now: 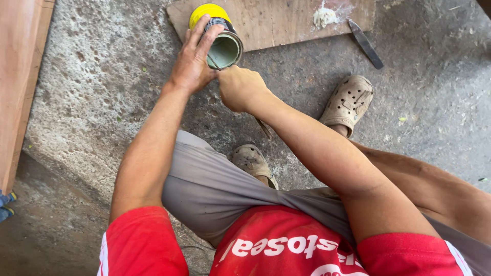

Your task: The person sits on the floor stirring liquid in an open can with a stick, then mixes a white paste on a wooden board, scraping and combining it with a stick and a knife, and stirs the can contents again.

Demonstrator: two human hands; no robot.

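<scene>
A small round tin [224, 47] with a yellow end and a pale greenish lid lies tilted on a wooden board [286, 20] on the concrete floor. My left hand [193, 60] wraps over the tin from the left, fingers across its top. My right hand [239, 88] is closed in a fist right below the tin's lid, gripping a thin tool whose metal tip [264, 129] sticks out beneath the hand. The other end of the tool touches the lid's rim.
On the board lies a blob of white putty [325, 17], with a dark flat blade [365, 44] beside it on the floor. A long wooden plank [18, 82] runs along the left. My feet wear tan clogs [349, 102] on rough concrete.
</scene>
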